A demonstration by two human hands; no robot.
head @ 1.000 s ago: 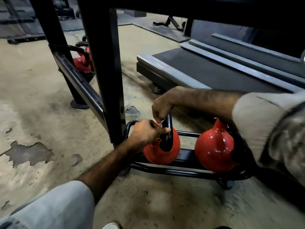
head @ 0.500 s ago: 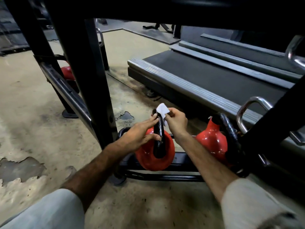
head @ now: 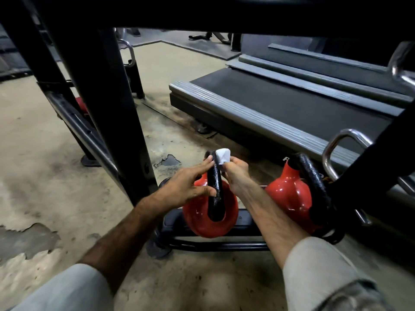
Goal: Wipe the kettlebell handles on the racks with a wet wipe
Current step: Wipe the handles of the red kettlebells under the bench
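A red kettlebell [head: 202, 221] with a black handle [head: 215, 187] rests on the low black rack [head: 224, 244] in the middle of the head view. My left hand [head: 186, 187] steadies the handle from the left, thumb and fingertips pressed on it. My right hand [head: 234, 173] pinches a white wet wipe [head: 223, 155] against the top right of that handle. A second red kettlebell [head: 289, 198] with a black handle [head: 312, 176] sits on the rack to the right, untouched.
A thick black rack post [head: 116, 108] stands just left of my hands, with a black beam overhead. A treadmill deck [head: 280, 108] lies behind the rack. Chrome handles [head: 336, 144] show at the right. Another red kettlebell [head: 81, 105] is partly hidden at far left. The floor is worn concrete.
My right hand came back from reaching over the kettlebell to the near side, lifting the wipe to the top of the handle. My left hand loosened from a fist to a fingertip hold.
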